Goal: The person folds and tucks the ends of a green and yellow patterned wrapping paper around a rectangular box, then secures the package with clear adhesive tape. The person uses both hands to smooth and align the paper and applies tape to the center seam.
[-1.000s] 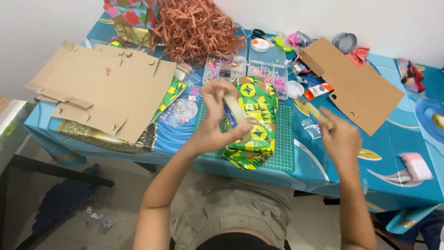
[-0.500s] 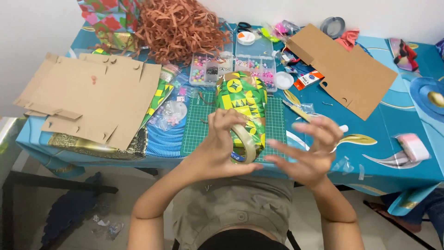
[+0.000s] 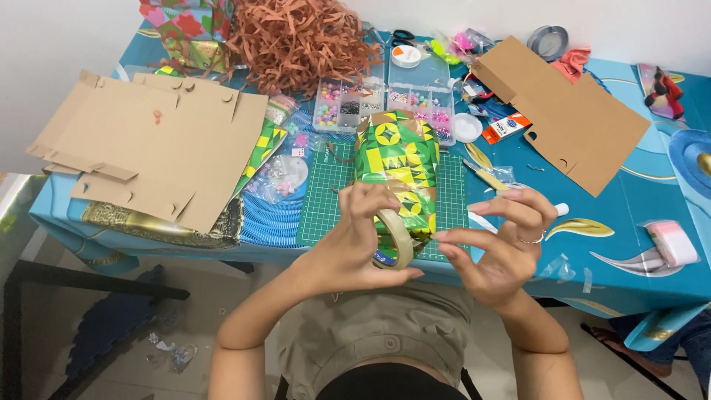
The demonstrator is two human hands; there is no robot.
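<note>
Head view: the left hand [image 3: 355,248] curls in a closed grip around a tape roll [image 3: 392,238] at six o'clock of the green wrapped box [image 3: 400,167]. At three o'clock, the right hand [image 3: 500,241] hovers with fingers spread, holding nothing, above the surface [image 3: 629,259].

A green cutting mat [image 3: 326,200] lies mid-counter [image 3: 637,274]. Left of it sit flat cardboard pieces [image 3: 155,155]; behind it a clear bead box [image 3: 370,100], and behind that brown paper shreds [image 3: 304,41]. Right of the mat lies a folded cardboard box [image 3: 570,118]; far right, a pink roll [image 3: 670,244].
</note>
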